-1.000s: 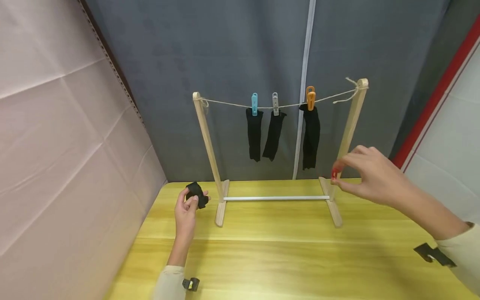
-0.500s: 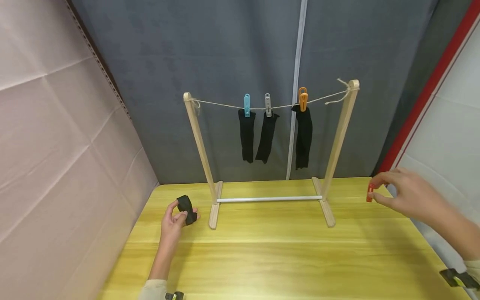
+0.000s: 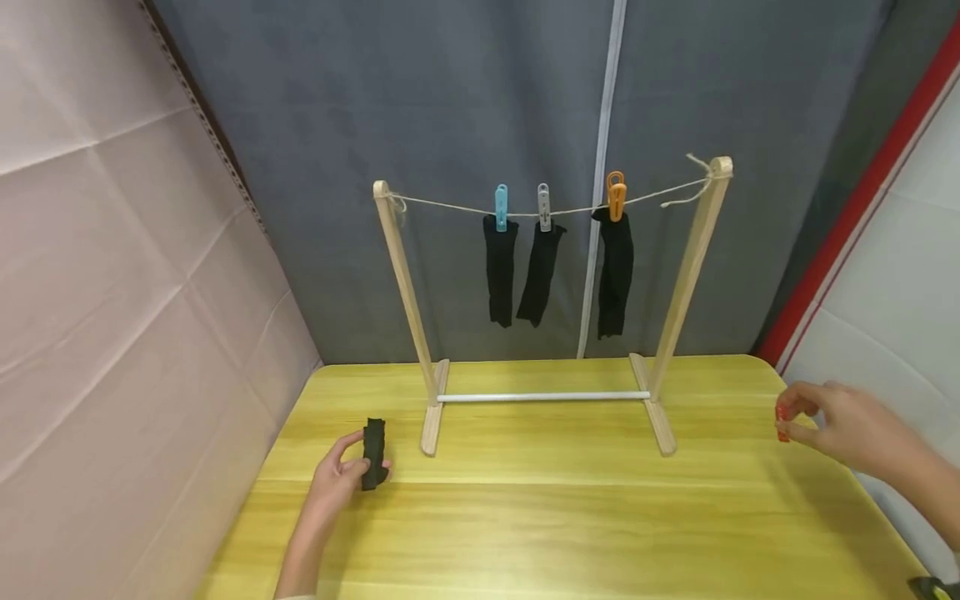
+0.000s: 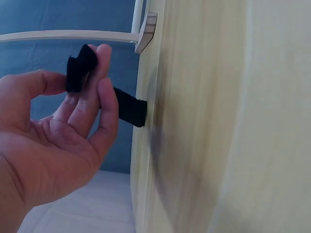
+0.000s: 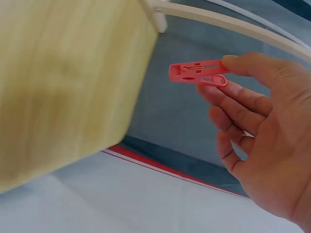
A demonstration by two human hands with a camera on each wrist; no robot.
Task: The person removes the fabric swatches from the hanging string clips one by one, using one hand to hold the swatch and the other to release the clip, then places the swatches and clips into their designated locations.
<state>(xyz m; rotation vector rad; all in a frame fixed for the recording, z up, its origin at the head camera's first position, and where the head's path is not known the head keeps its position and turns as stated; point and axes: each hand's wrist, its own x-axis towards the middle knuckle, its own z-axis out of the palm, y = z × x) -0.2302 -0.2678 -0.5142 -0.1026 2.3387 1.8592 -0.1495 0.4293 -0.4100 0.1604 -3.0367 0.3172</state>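
Observation:
Low over the left part of the table, my left hand (image 3: 330,485) holds a small black sock (image 3: 373,454) between thumb and fingers. In the left wrist view the sock (image 4: 130,108) passes between the fingers, one end sticking out beyond them. My right hand (image 3: 862,429), by the table's right edge, pinches a red clothespin (image 3: 782,423). The right wrist view has this clothespin (image 5: 180,73) held at its handle end, its clamping end pointing away from the hand. Three similar black socks hang from a string (image 3: 442,204), under a blue clothespin (image 3: 501,208), a grey clothespin (image 3: 543,208) and an orange clothespin (image 3: 617,197).
The string runs between two wooden posts, a left post (image 3: 407,292) and a right post (image 3: 690,279). A white rod (image 3: 543,397) joins their feet on the yellow wooden table (image 3: 540,517). Dark grey cloth (image 3: 450,92) stands behind, with pale cloth at both sides.
My right hand has moved right and down, away from the right post, still pinching the red clothespin. My left hand has come down and nearer with the sock, which now stands more upright.

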